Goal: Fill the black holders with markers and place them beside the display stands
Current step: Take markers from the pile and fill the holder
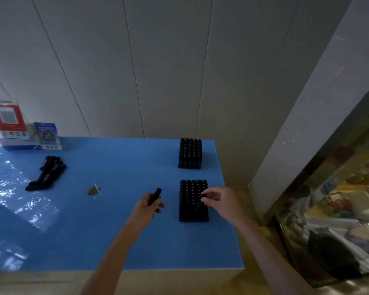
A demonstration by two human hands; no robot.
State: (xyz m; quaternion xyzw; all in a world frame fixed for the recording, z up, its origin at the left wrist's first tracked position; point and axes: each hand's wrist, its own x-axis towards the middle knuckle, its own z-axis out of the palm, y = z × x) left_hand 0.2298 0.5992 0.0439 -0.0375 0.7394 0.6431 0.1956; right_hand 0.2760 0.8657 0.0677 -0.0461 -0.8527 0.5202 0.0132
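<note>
While over holder (pixel 193 213), right hand (pixel 218 199) pinching marker (pixel 200 201)

Pale panelled wall (pixel 158 71), blue tabletop (pixel 115 231) with window glare, yellowish floor (pixel 249 241)

The table (pixel 115 231) has a smooth, glossy blue top that mirrors window light. The markers (pixel 46 176) and both holders (pixel 193 216) look like matt black plastic. The display stands (pixel 9 120) are clear glossy acrylic around printed paper.
</note>
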